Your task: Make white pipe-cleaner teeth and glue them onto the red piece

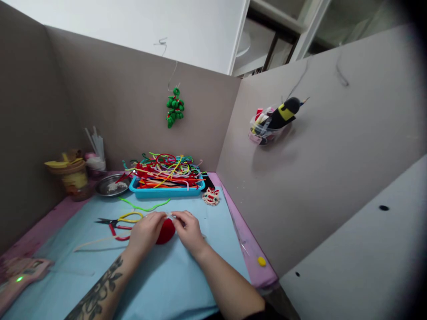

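My left hand and my right hand meet over the blue-covered table. The fingertips of both are closed on a small whitish piece, too small to identify. Just below it, between the hands, is a round red fuzzy piece; whether the fingers also grip it is hidden. Scissors with one yellow and one red handle lie left of my left hand, blades pointing left. A pale pipe cleaner stretches out beside them, and a bright green pipe cleaner lies beyond the hands.
Behind stands a blue tray heaped with coloured pipe cleaners. A metal dish and a pot are to its left, a small lion-like face to its right. A pink device with a green light lies front left. Partition walls enclose the table.
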### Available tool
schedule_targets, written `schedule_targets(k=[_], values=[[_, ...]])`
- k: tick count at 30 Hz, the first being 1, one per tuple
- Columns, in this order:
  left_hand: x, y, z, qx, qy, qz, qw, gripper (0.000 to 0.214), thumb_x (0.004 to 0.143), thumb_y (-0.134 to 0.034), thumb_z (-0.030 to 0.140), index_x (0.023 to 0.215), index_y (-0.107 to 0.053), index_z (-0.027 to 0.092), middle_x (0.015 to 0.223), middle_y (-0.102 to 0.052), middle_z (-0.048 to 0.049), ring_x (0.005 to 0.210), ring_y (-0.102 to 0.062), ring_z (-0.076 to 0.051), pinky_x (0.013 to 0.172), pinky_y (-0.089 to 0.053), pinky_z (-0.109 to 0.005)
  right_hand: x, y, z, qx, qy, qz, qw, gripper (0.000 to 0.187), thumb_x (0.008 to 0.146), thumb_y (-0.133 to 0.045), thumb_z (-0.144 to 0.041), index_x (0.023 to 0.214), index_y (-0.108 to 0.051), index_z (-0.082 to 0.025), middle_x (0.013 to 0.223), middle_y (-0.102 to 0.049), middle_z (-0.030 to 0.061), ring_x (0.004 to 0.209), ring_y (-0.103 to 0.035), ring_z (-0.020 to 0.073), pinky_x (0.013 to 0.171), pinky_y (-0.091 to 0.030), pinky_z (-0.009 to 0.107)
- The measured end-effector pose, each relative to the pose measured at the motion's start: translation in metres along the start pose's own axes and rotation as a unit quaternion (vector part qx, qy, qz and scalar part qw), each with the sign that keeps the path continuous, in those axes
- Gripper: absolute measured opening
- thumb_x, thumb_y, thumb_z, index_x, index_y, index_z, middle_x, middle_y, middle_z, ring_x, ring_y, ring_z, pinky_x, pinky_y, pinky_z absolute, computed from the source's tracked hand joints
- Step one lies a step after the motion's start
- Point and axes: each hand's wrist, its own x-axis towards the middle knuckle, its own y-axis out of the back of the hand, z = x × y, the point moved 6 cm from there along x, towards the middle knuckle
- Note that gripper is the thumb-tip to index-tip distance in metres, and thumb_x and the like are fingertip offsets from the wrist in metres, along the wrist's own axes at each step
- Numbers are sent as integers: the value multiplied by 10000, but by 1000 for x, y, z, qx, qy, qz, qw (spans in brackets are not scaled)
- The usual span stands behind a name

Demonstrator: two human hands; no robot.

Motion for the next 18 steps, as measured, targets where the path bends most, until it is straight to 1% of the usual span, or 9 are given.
schedule_targets(k=[5, 9, 11, 15, 18], values=[[-1, -2, 1, -52, -1, -5, 999, 246, 903, -423, 299, 917, -653, 212, 876, -710, -59, 795, -665, -189, 717, -517, -296, 0, 1, 1, 1, -4, 10, 1000, 296, 793, -560, -149, 1057, -675, -218, 863, -680, 43, 781, -621, 157, 752, -521, 286], [-1, 0, 3, -59, -14, -3, 998, 231, 899, -445, 315, 894, -653, 215, 833, -703, -56, 756, -656, -184, 694, -513, -292, 1, 1, -1, -3, 6, 6, 1000, 213, 812, -551, -153, 952, -698, -221, 858, -689, 43, 799, -627, 161, 767, -519, 295], [-1, 1, 3, -56, -6, 3, 998, 226, 898, -447, 323, 883, -645, 216, 840, -704, -55, 756, -657, -186, 697, -514, -297, 1, 1, -2, -7, 5, 6, 1000, 210, 808, -554, -143, 944, -696, -216, 866, -692, 46, 802, -629, 161, 761, -520, 291], [-1, 5, 0, -52, 23, 27, 998, 222, 902, -443, 332, 877, -624, 206, 847, -700, -53, 769, -655, -188, 700, -513, -299, -1, 0, -1, -11, 3, -1, 1000, 247, 802, -557, -142, 1002, -686, -207, 874, -684, 48, 801, -627, 160, 757, -517, 287], [-2, 5, 3, -65, 10, 27, 997, 205, 901, -454, 317, 879, -620, 200, 838, -696, -49, 769, -647, -185, 708, -508, -299, -1, 1, -3, -4, 9, 1, 1000, 274, 814, -556, -161, 1053, -679, -213, 870, -685, 52, 789, -626, 162, 755, -518, 295]])
